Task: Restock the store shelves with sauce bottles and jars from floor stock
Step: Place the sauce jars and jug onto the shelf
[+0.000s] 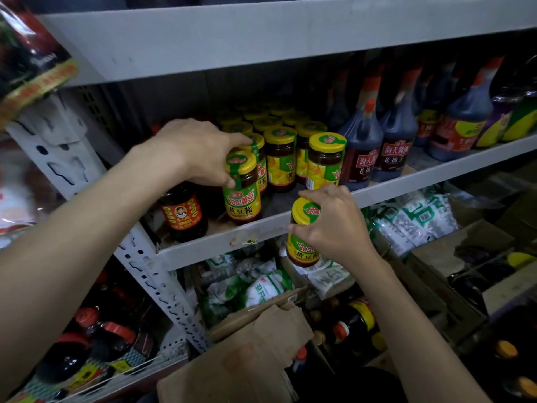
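My left hand [200,152] grips the lid end of a yellow-lidded soybean sauce jar [242,196] that stands at the front of the grey shelf [406,184]. My right hand [331,225] holds a second jar of the same kind [303,242] by its lid, in the air just below and in front of the shelf edge. Several matching jars [280,158] stand in rows behind, reaching to the back of the shelf.
A red-labelled dark jar [181,213] stands left of the held jar. Tall dark soy sauce bottles [363,149] fill the shelf's right side. Below lie white and green bags [252,289], open cardboard boxes [255,353] and bottles [354,324] on the floor.
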`<action>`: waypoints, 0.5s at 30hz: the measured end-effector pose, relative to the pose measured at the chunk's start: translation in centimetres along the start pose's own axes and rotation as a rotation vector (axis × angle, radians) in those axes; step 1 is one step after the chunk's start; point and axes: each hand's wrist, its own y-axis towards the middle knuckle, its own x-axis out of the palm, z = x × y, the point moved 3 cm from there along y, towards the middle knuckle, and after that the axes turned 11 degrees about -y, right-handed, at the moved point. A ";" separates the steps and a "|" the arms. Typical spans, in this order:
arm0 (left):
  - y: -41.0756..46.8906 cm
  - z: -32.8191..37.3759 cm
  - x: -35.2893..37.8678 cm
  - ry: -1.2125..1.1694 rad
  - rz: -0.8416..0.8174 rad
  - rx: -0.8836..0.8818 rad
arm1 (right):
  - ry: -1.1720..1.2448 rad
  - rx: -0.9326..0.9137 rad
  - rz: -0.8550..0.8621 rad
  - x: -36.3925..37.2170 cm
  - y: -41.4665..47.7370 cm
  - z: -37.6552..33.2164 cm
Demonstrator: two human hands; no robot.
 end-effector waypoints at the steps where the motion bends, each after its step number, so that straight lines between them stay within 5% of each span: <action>1: 0.1 -0.1 -0.1 -0.019 -0.035 0.026 | -0.001 0.000 -0.002 0.0 0.0 0.1; 11: 1.3 1.2 -0.3 -0.022 -0.033 -0.018 | 0.008 0.013 0.015 0.0 -0.2 0.8; 15: 2.8 3.9 -1.7 -0.039 0.353 -0.047 | 0.026 0.011 0.016 0.1 -0.3 1.2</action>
